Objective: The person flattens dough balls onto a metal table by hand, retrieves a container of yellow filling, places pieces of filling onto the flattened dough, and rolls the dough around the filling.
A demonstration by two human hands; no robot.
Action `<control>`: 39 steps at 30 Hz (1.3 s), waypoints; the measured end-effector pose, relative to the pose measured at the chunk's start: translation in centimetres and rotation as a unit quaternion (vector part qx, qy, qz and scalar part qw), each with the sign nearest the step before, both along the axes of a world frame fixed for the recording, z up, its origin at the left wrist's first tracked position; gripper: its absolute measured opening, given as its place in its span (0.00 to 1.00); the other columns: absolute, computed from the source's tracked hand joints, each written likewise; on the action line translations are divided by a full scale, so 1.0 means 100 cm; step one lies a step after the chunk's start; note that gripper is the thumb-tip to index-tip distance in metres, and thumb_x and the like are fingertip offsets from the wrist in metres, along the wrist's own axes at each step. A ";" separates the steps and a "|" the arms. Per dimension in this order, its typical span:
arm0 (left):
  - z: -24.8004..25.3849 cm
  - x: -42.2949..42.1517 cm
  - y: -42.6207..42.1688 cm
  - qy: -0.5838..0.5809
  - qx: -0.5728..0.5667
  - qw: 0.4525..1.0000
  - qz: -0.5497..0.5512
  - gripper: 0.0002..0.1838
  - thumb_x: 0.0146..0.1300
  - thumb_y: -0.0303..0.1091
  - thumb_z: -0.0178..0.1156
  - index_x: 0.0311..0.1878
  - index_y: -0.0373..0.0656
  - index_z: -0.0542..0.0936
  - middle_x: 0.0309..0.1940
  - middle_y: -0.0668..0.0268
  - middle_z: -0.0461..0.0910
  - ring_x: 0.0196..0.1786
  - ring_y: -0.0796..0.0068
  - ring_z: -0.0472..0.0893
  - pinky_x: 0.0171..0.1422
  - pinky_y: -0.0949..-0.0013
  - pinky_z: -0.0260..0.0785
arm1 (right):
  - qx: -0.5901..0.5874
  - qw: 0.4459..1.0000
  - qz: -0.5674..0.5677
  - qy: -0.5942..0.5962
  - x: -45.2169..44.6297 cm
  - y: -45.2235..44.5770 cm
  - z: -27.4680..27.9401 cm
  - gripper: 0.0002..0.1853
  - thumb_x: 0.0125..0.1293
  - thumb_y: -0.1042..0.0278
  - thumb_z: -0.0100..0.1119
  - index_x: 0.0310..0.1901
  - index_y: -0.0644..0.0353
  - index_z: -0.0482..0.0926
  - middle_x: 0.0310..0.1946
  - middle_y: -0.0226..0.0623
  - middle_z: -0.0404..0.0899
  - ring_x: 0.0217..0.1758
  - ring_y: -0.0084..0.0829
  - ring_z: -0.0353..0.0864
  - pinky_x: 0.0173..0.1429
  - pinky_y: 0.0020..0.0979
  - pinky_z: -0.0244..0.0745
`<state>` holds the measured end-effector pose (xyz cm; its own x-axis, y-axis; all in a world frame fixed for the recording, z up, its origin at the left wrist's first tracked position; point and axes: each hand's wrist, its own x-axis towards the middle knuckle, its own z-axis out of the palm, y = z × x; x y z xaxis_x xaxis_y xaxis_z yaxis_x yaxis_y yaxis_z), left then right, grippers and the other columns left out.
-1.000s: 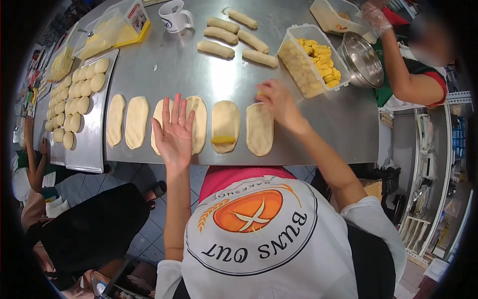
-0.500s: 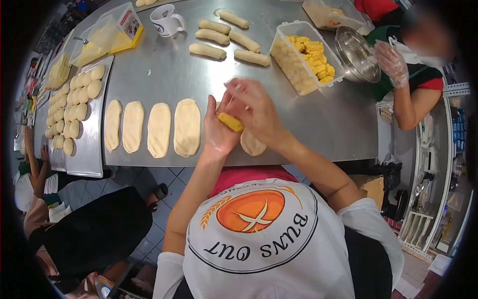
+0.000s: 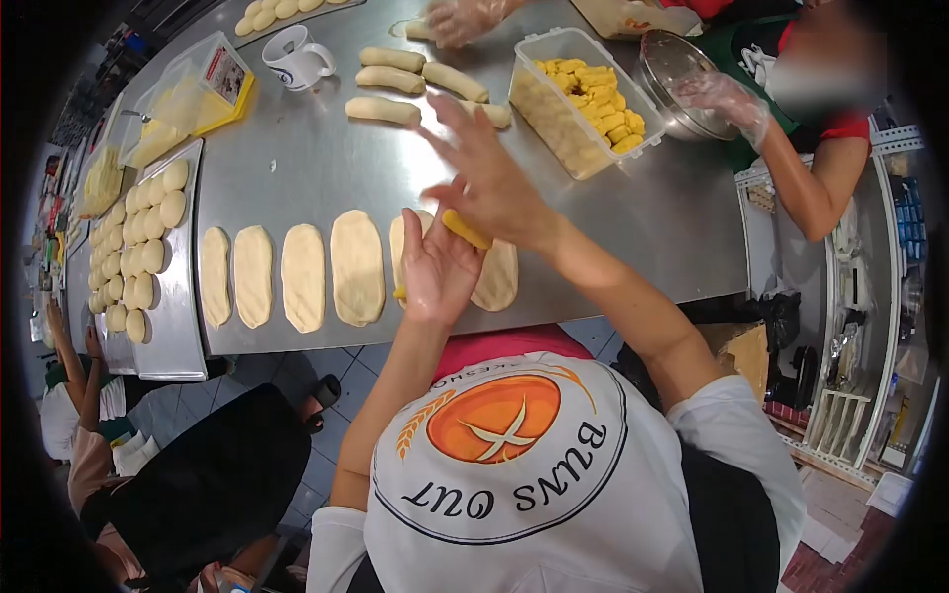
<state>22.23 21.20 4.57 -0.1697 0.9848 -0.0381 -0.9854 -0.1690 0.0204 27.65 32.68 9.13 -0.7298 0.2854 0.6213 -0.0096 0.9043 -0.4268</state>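
My left hand (image 3: pixel 440 275) is palm up over the row of flattened dough, with a small yellow roll of filling (image 3: pixel 467 229) lying across its fingers. Above it, my right hand (image 3: pixel 489 188) is spread, its palm side against or just over the filling; exact contact is hard to make out. Flat dough ovals (image 3: pixel 357 269) lie in a row along the table's near side, and one dough oval (image 3: pixel 496 279) is partly hidden behind my hands. Beside my left hand, another yellow piece (image 3: pixel 399 294) shows at the edge of a partly covered oval.
Rolled dough logs (image 3: pixel 384 110) lie beyond my hands, near a clear tub (image 3: pixel 560 138) of yellow filling. A co-worker's gloved hand (image 3: pixel 732 104) is at a metal bowl (image 3: pixel 657 74); another gloved hand (image 3: pixel 465 20) reaches in. Left are a mug (image 3: pixel 297 59) and a tray (image 3: pixel 176 296) of dough balls.
My right hand's fingers have spread and slid forward over my left palm. A gloved hand has come in at the top by the dough logs. The view has shifted slightly.
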 end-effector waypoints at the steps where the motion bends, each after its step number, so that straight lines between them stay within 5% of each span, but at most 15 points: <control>1: 0.010 0.001 0.000 0.043 -0.066 0.997 0.027 0.38 0.66 0.63 0.31 0.68 0.41 0.54 0.67 0.60 0.57 0.66 0.67 0.60 0.70 0.63 0.50 | -0.080 0.996 -0.011 -0.039 0.012 0.003 0.007 0.26 0.58 0.55 0.58 0.56 0.57 0.70 0.56 0.48 0.66 0.59 0.42 0.66 0.59 0.45 0.61; 3: 0.000 -0.005 -0.001 0.062 -0.078 0.994 0.039 0.40 0.65 0.64 0.31 0.68 0.41 0.53 0.67 0.60 0.56 0.67 0.66 0.59 0.70 0.64 0.49 | -0.237 0.964 -0.033 -0.118 0.036 0.008 0.014 0.19 0.57 0.60 0.59 0.49 0.59 0.75 0.45 0.45 0.76 0.46 0.38 0.77 0.49 0.36 0.72; 6: 0.002 0.000 0.000 0.102 -0.092 0.990 0.027 0.41 0.64 0.65 0.30 0.69 0.41 0.52 0.68 0.59 0.55 0.67 0.64 0.57 0.72 0.64 0.46 | -0.245 0.962 0.021 -0.120 0.049 -0.020 0.002 0.13 0.55 0.66 0.60 0.41 0.61 0.78 0.31 0.39 0.78 0.30 0.34 0.78 0.36 0.30 0.73; 9: 0.003 0.001 -0.003 0.194 -0.107 0.975 0.017 0.39 0.66 0.64 0.29 0.69 0.42 0.51 0.68 0.58 0.53 0.69 0.64 0.54 0.72 0.61 0.43 | -0.323 0.938 0.002 -0.124 0.055 -0.028 -0.010 0.15 0.53 0.67 0.64 0.43 0.61 0.78 0.34 0.37 0.78 0.32 0.27 0.77 0.38 0.27 0.72; 12: 0.001 -0.023 -0.013 0.238 -0.143 0.959 0.059 0.38 0.66 0.62 0.30 0.69 0.42 0.52 0.69 0.58 0.52 0.70 0.65 0.52 0.72 0.60 0.43 | -0.332 0.920 -0.006 -0.208 0.073 -0.026 -0.015 0.14 0.53 0.68 0.64 0.42 0.60 0.78 0.32 0.37 0.77 0.34 0.30 0.77 0.39 0.29 0.72; 15: 0.020 -0.042 -0.016 0.256 -0.145 0.950 0.107 0.38 0.66 0.62 0.31 0.69 0.43 0.51 0.69 0.58 0.52 0.71 0.65 0.49 0.72 0.59 0.37 | -0.188 0.940 0.075 -0.274 0.094 -0.042 -0.051 0.14 0.53 0.68 0.63 0.42 0.59 0.77 0.31 0.36 0.75 0.36 0.35 0.76 0.41 0.32 0.72; 21: 0.020 -0.061 -0.026 0.305 -0.151 0.933 0.117 0.36 0.67 0.60 0.35 0.69 0.44 0.52 0.69 0.59 0.53 0.71 0.67 0.51 0.72 0.61 0.41 | -0.170 0.957 0.073 -0.222 0.099 -0.050 -0.060 0.16 0.53 0.64 0.62 0.44 0.58 0.76 0.37 0.38 0.73 0.43 0.40 0.73 0.46 0.36 0.70; 24: 0.019 -0.072 -0.041 0.288 -0.175 0.931 0.141 0.35 0.67 0.60 0.36 0.69 0.45 0.53 0.69 0.60 0.53 0.70 0.68 0.53 0.71 0.61 0.44 | -0.127 0.979 -0.050 -0.153 0.104 0.002 -0.004 0.13 0.58 0.66 0.59 0.43 0.60 0.77 0.37 0.40 0.74 0.44 0.39 0.74 0.47 0.34 0.70; 26: 0.023 -0.075 -0.048 0.285 -0.185 0.927 0.158 0.35 0.67 0.60 0.37 0.69 0.47 0.53 0.69 0.60 0.53 0.70 0.69 0.54 0.70 0.62 0.47 | -0.204 0.953 -0.198 -0.105 0.111 0.046 0.036 0.11 0.58 0.69 0.57 0.42 0.61 0.77 0.34 0.40 0.75 0.40 0.38 0.76 0.44 0.33 0.71; 28: 0.022 -0.074 -0.050 0.286 -0.192 0.925 0.163 0.35 0.67 0.61 0.37 0.69 0.47 0.53 0.69 0.61 0.53 0.70 0.70 0.54 0.69 0.63 0.48 | -0.131 0.946 -0.289 -0.068 0.119 0.097 0.043 0.10 0.57 0.71 0.57 0.41 0.62 0.78 0.33 0.39 0.76 0.36 0.38 0.77 0.41 0.34 0.72; 31: 0.016 -0.070 -0.051 0.286 -0.183 0.928 0.156 0.34 0.67 0.59 0.37 0.69 0.48 0.54 0.69 0.60 0.53 0.71 0.68 0.52 0.71 0.61 0.46 | 0.020 0.951 -0.275 -0.139 0.123 0.148 0.026 0.09 0.55 0.74 0.56 0.39 0.62 0.79 0.33 0.40 0.76 0.40 0.41 0.75 0.45 0.35 0.70; 34: 0.011 -0.065 -0.054 0.296 -0.182 0.925 0.155 0.33 0.67 0.58 0.37 0.69 0.49 0.54 0.69 0.60 0.53 0.71 0.67 0.52 0.71 0.59 0.44 | 0.145 0.939 -0.243 -0.196 0.114 0.172 0.021 0.11 0.57 0.74 0.55 0.42 0.61 0.78 0.41 0.37 0.77 0.47 0.38 0.73 0.50 0.36 0.68; 39: 0.005 -0.068 -0.065 0.312 -0.200 0.913 0.172 0.34 0.67 0.60 0.36 0.69 0.50 0.54 0.69 0.61 0.54 0.71 0.69 0.53 0.70 0.61 0.46 | 0.149 0.929 -0.224 -0.254 0.096 0.190 0.025 0.15 0.59 0.64 0.56 0.46 0.59 0.78 0.57 0.39 0.67 0.65 0.42 0.57 0.64 0.51 0.54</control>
<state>15.42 14.72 5.07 -0.5783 0.7973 -0.1729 -0.6510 -0.3234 0.6867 37.27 51.72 11.64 -0.7996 0.5023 0.3291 0.5309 0.8474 -0.0033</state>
